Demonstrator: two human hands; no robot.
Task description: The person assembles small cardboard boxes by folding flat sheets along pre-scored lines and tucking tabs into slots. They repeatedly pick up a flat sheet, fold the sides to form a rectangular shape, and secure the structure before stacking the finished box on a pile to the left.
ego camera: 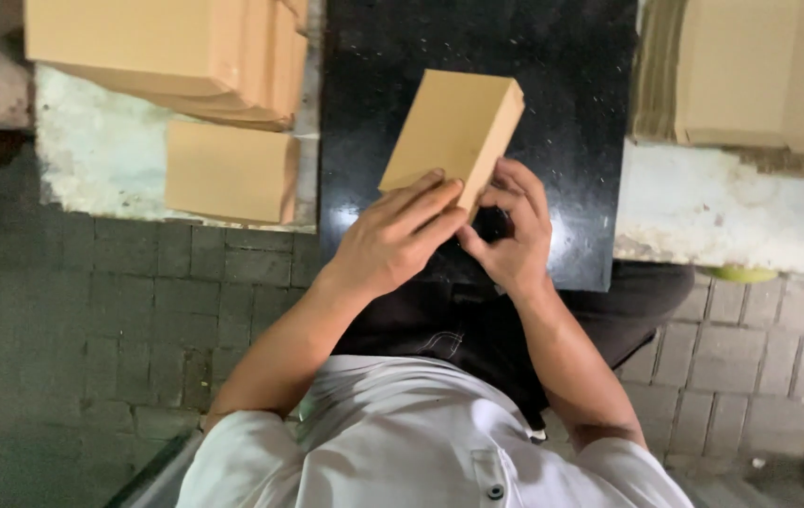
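Head view, only one camera: person seated at a black slab [571, 113], which I'll use as the landmark. A small brown cardboard box [453, 136] is held just above the slab's near half, tilted, one end toward the person. Left hand [397, 235] lies flat over the box's near top face, fingers extended along it and gripping. Right hand [510, 230] is curled at the box's near end, fingertips working at that end; thumb side is hidden, so exactly what it pinches I can't tell. Both hands are on the box, neither free.

Progress, as a judgement: the box looks formed and squared, far end closed. The near end is covered by the hands, so closed or open is unclear; it looks like the last flap is being handled.

Left of the slab: a stack of same-colour boxes [176, 56] on a pale ledge [91, 150], with one single box [232, 169] lying just nearer than the stack. Right of the slab: a pile of flat cardboard [750, 75]. Brick paving [91, 310] lies below the slab's near edge.
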